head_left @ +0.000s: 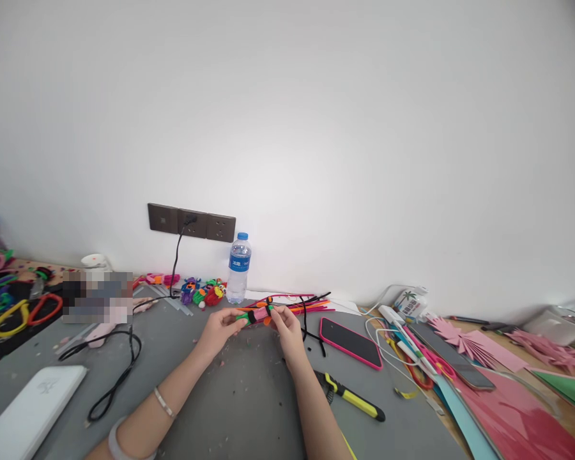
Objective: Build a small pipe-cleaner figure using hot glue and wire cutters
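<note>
Over the grey table (249, 402), my left hand (219, 331) and my right hand (286, 326) both pinch a small pipe-cleaner figure (257, 313) made of pink, green, orange and black. The left fingers grip its green left end. The right fingers close on its right end near the orange tip. Just behind the figure lies a loose bunch of pipe cleaners (306, 304) in pink, orange and black. A bracelet sits on my left wrist.
A water bottle (239, 268) stands by the wall under a socket strip (191, 223). A pink-cased phone (350, 342), yellow-handled pliers (352, 397), a white power bank (31, 409), black cable (117, 370), finished figures (204, 292) and coloured paper (508, 409) surround my hands.
</note>
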Demonstrator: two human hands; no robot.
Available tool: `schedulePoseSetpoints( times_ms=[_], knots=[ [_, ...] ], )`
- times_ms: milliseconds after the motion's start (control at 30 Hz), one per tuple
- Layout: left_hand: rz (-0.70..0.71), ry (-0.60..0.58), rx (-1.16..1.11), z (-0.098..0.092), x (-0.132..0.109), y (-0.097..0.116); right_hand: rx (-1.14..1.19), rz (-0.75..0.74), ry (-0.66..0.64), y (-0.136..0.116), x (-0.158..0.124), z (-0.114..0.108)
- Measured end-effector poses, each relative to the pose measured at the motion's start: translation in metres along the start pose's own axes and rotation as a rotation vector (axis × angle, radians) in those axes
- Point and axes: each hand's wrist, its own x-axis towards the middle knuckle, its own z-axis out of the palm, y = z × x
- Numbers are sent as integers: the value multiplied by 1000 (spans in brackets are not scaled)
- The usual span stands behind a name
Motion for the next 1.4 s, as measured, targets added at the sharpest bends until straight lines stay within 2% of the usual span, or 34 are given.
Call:
schedulePoseSetpoints(
  times_ms=[633, 1400],
  knots=[
    [-5, -4, 1, 1, -2, 5, 9, 11, -17, 0, 1, -2],
    [17, -41, 26, -2, 2, -4, -41, -16, -19, 3, 2, -3]
  ],
)
